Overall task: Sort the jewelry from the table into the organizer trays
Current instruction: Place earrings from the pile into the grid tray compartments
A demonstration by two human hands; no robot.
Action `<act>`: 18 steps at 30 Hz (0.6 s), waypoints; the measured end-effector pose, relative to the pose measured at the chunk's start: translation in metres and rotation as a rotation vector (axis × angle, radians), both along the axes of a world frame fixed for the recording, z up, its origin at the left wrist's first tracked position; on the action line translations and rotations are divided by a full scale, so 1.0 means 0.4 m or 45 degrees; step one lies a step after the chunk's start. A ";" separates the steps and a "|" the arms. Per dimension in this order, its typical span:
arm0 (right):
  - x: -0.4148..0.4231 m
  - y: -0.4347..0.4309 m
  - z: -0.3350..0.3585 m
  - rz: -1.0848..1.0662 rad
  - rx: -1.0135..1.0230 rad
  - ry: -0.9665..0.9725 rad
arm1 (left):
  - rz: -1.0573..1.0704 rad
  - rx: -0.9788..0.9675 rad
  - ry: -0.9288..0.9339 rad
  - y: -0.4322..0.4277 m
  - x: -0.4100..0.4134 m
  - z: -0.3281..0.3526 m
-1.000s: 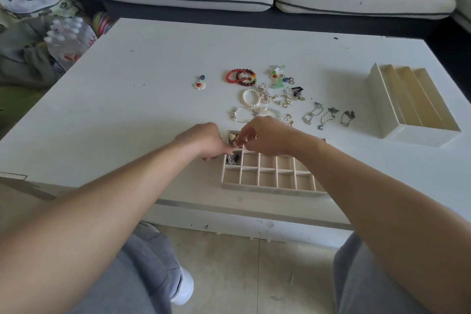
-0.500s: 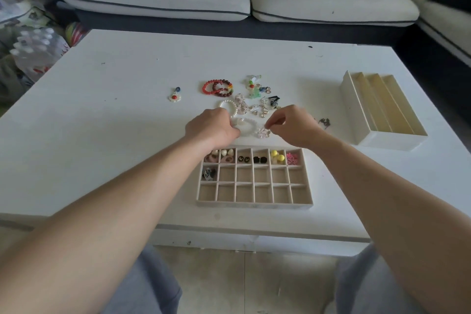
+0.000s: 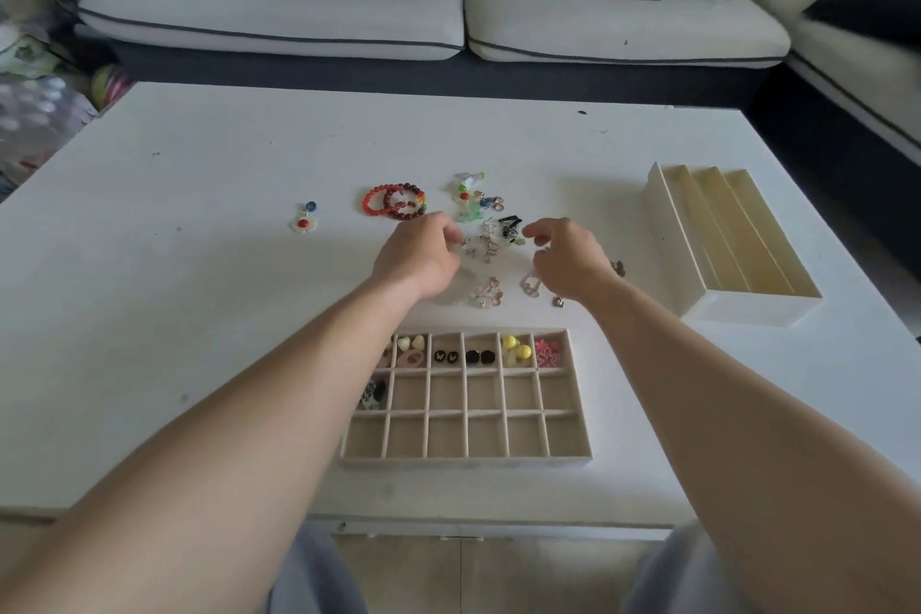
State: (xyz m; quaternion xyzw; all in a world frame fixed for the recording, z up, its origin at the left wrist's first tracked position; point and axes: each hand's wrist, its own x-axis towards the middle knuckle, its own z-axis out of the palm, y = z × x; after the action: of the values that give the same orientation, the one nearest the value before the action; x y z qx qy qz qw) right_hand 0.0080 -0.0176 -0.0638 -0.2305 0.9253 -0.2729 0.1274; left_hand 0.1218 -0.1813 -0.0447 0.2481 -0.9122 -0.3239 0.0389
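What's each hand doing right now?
Left hand: fingertips at the jewelry pile; grip cannot be told.
Right hand: open, holding nothing.

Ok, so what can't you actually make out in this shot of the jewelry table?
Head view:
- Grid tray: its left compartments are hidden under the left forearm.
- Left hand and right hand: fingertips curl away, so whether either pinches a piece is unclear.
- Loose pile between the hands: pieces too small and tangled to identify.
- Bundles at the frame's left edge: blurred.
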 end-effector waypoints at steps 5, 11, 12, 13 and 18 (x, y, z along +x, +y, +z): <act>-0.031 -0.056 -0.010 0.130 0.261 0.134 | 0.005 0.037 0.092 0.024 -0.054 -0.015; -0.043 -0.072 -0.033 0.164 0.381 0.119 | 0.018 0.050 0.108 0.021 -0.076 -0.026; -0.043 -0.071 -0.033 0.152 0.365 0.123 | 0.022 0.051 0.105 0.021 -0.076 -0.026; -0.041 -0.070 -0.032 0.141 0.351 0.138 | 0.026 0.053 0.104 0.022 -0.075 -0.026; -0.033 -0.070 -0.028 -0.011 0.169 0.084 | 0.034 0.076 0.118 0.033 -0.068 -0.018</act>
State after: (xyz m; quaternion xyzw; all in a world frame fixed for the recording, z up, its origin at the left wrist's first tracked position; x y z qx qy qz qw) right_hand -0.0050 -0.0456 -0.0749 -0.2265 0.9460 -0.2038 0.1108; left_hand 0.0945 -0.1682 -0.0520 0.2460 -0.8959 -0.3615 0.0781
